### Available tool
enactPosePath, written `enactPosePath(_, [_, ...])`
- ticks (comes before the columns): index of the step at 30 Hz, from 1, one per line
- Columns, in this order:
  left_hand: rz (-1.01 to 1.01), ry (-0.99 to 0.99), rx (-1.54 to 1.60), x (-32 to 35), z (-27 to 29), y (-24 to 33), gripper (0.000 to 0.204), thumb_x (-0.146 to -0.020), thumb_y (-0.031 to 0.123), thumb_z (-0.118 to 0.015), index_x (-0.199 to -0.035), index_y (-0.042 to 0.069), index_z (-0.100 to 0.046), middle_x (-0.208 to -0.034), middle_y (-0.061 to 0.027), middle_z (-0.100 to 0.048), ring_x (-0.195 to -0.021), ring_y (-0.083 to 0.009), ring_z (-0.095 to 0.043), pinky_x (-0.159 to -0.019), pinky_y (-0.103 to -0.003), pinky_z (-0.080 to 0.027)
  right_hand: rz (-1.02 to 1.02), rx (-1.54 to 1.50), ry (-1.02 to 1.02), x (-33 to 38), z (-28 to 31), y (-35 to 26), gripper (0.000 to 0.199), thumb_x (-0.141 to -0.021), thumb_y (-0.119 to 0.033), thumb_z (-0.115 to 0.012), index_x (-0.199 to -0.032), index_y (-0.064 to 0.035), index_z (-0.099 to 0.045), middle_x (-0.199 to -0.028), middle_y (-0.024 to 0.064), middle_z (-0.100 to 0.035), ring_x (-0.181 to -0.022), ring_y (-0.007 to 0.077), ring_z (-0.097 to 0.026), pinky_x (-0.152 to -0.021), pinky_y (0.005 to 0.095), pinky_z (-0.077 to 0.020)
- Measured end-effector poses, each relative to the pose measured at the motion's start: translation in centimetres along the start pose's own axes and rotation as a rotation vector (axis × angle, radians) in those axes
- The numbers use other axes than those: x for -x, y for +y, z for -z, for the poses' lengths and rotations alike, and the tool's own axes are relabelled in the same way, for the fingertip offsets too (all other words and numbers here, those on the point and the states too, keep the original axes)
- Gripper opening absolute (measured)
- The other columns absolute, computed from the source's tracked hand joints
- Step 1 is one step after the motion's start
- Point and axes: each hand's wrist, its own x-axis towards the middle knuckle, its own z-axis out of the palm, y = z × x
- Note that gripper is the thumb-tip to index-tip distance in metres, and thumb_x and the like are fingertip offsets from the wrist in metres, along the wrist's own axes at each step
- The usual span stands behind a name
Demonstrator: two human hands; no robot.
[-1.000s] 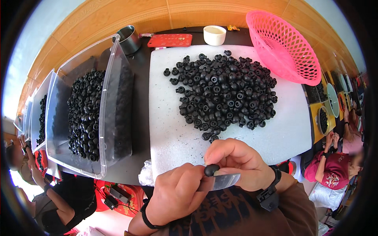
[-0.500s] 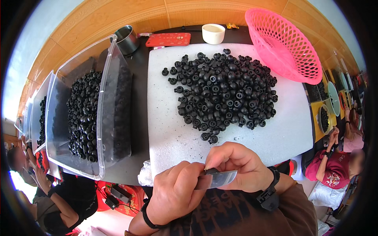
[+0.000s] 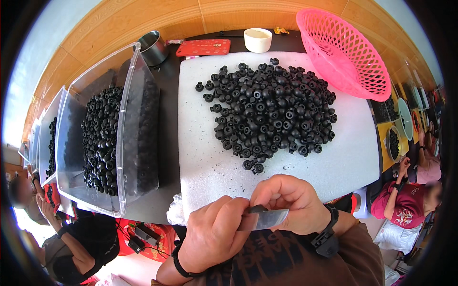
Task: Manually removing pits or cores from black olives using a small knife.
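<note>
In front of my body, both hands are close together at the near edge of a white foam board (image 3: 353,157). My left hand (image 3: 214,226) is closed round a knife (image 3: 272,219); its handle is hidden in the fist and the short broad blade points right. My right hand (image 3: 298,200) pinches a small black rubbery-looking part (image 3: 258,209), mostly covered by fingers, against the upper edge of the blade. Beyond the hands lies a heap of small round black parts (image 3: 274,109), each with a hole and a short neck.
At left stands a clear plastic bin (image 3: 123,143) with many black parts. A pink basket (image 3: 334,71) leans over the board's far right corner. Behind are a white cup (image 3: 258,40), a red flat case (image 3: 203,47) and a metal mug (image 3: 153,49). Other people sit at both sides.
The black part shows a little more above the blade, and the blade has tilted slightly. Both hands stay in nearly the same place.
</note>
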Motion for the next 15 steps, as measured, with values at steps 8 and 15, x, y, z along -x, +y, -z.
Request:
enactPosePath(8, [0.051, 0.002, -0.016, 0.2, 0.0, 0.5, 0.018, -0.074, 0.005, -0.062, -0.088, 0.002, -0.051, -0.065, -0.0106, -0.054, -0.056, -0.0293, -0.056, -0.049, -0.037, -0.045, 0.182, 0.149, -0.066, 0.0, -0.1, 0.5, 0.020, -0.085, -0.005, -0.057, -0.102, -0.0009, -0.049, -0.094, 0.0044, -0.055, -0.085, 0.0092, -0.053, -0.071, 0.0223, -0.0426])
enactPosePath(15, [0.321, 0.052, 0.199, 0.2, 0.2, -0.4, 0.011, -0.082, 0.000, -0.052, -0.092, 0.000, -0.049, -0.068, -0.0150, -0.055, -0.056, -0.0276, -0.055, -0.051, -0.031, -0.043, 0.160, 0.272, -0.158, -0.3, -1.0, -0.7, 0.017, -0.078, 0.002, -0.062, -0.093, 0.0011, -0.053, -0.086, 0.0103, -0.057, -0.079, 0.0170, -0.055, -0.069, 0.0277, -0.0449])
